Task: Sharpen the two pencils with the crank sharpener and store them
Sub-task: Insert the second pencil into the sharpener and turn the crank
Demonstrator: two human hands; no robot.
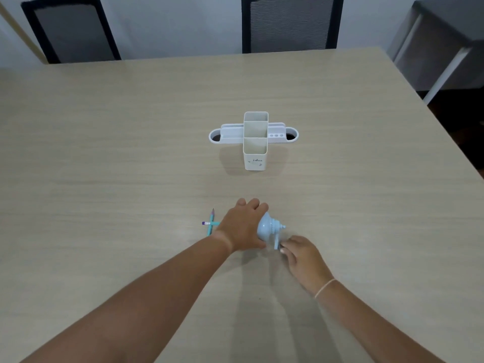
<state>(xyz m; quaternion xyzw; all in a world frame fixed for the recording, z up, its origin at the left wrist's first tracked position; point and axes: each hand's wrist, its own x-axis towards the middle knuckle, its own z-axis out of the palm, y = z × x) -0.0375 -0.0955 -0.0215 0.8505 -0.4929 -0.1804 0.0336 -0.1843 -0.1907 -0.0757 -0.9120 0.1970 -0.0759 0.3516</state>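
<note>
A pale blue crank sharpener (269, 227) stands on the table near me. My left hand (243, 226) wraps over its left side and covers much of its body. My right hand (301, 255) pinches the crank handle (277, 243) at the sharpener's lower right. One teal pencil (211, 221) lies on the table left of my left hand, its sharp tip pointing away from me. A second teal pencil (208, 223) with a purple end crosses it and runs under my left hand toward the sharpener. A white desk organiser (255, 141) stands farther back at the table's centre.
The beige wooden table (131, 153) stretches wide around the objects. Two black chairs (290, 24) stand beyond its far edge. A grey desk (445, 48) sits at the back right, past the table's right edge.
</note>
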